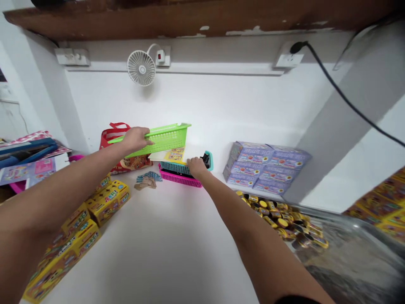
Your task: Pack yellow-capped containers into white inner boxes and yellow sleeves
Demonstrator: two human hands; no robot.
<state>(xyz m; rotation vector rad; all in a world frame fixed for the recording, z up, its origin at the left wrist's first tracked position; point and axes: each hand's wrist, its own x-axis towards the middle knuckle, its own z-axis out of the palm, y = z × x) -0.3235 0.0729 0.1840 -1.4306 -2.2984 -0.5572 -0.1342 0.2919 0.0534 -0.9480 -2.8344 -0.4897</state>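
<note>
My left hand (pixel 135 140) grips the long edge of a green plastic basket (pixel 164 136) and holds it tilted in the air above the back of the white table (pixel 164 245). My right hand (pixel 196 165) reaches into the stacked baskets beneath, a teal basket (pixel 174 167) sitting inside a pink basket (pixel 181 179). Its fingers are curled round something dark next to a teal-edged object (pixel 209 159); I cannot make out what it holds. A white sheet with a yellow card (pixel 174 154) lies on top of the teal basket.
Yellow boxes (pixel 95 202) line the table's left side, with a red bag (pixel 123 162) behind them. Purple boxes (pixel 265 169) stand at the back right. Several small yellow-lidded tins (pixel 281 215) lie beside a clear plastic bag (pixel 348 253). A small fan (pixel 141 67) hangs on the wall.
</note>
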